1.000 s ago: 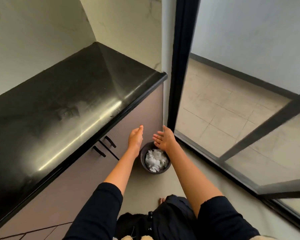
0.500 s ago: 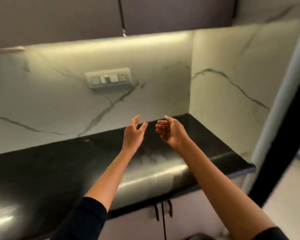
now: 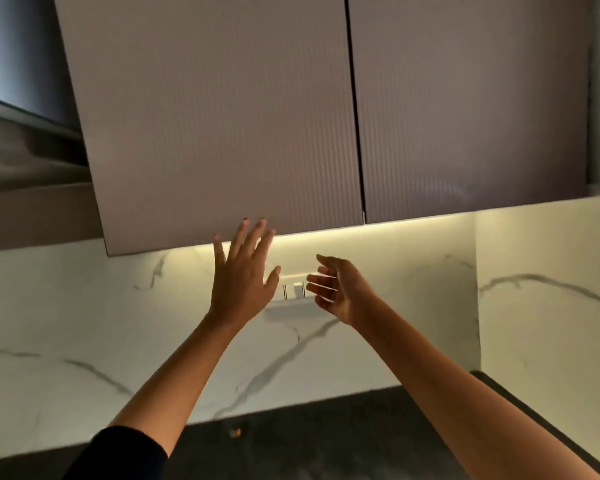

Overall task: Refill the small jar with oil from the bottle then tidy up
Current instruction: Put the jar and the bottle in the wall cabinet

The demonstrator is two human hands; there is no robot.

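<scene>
Mauve ribbed wall-cabinet doors (image 3: pixel 222 116) are hanging shut above a black countertop (image 3: pixel 326 441) as a person's left hand (image 3: pixel 241 282) is stretching up, fingers straight and spread, its tips level with the doors' lower edge. The right hand (image 3: pixel 342 292) is hovering just beside it before a white switch plate (image 3: pixel 293 293) on the marble backsplash (image 3: pixel 84 323), fingers loosely open and holding nothing. Where the oil bottle and small jar are cannot be told.

A left cabinet door (image 3: pixel 222 116) and a right cabinet door (image 3: pixel 465 105), both ribbed, are seen overhead, side by side. Below, a veined marble backsplash (image 3: pixel 84 306) is lit, a switch plate (image 3: pixel 294 291) mounted on it. Nearer, a black countertop (image 3: pixel 326 441) is glimpsed.
</scene>
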